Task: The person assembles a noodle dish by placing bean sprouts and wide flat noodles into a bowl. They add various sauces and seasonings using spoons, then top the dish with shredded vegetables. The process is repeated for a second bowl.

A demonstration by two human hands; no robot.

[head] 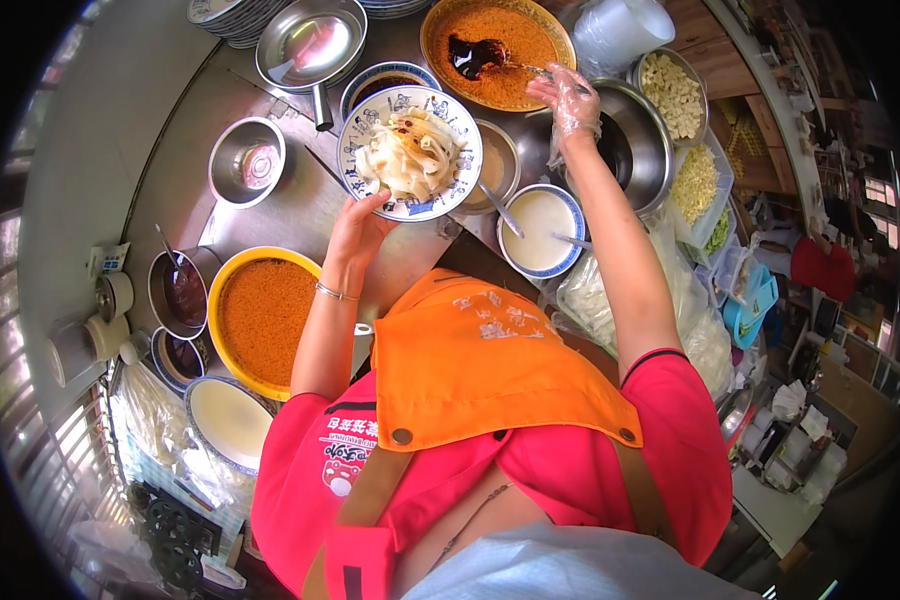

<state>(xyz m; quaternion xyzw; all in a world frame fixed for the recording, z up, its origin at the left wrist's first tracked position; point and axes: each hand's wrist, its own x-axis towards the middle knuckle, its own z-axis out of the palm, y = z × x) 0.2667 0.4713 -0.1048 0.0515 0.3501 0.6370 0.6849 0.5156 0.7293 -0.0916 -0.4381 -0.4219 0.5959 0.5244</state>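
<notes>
My left hand (360, 232) grips the rim of a white plate with blue figures (356, 150), its thumb on the near edge. Wide white noodles (412, 154) are heaped on it, with a few dark red drops of sauce on top. My right hand (570, 101), in a clear plastic glove, is at the rim of a large yellow-brown bowl (562, 45). Its fingers hold the handle of a metal spoon (523, 67). The spoon's bowl is hidden in dark chili oil (472, 56), which pools amid orange-brown crumbly seasoning (457, 22).
Near my right forearm are a bowl of white liquid (544, 225) and a steel pot (656, 142). A yellow-rimmed basin (266, 322) stands near my left forearm. A steel bowl (247, 161) and a long-handled pan (311, 45) are farther off. Bagged noodles (592, 292) lie on the right.
</notes>
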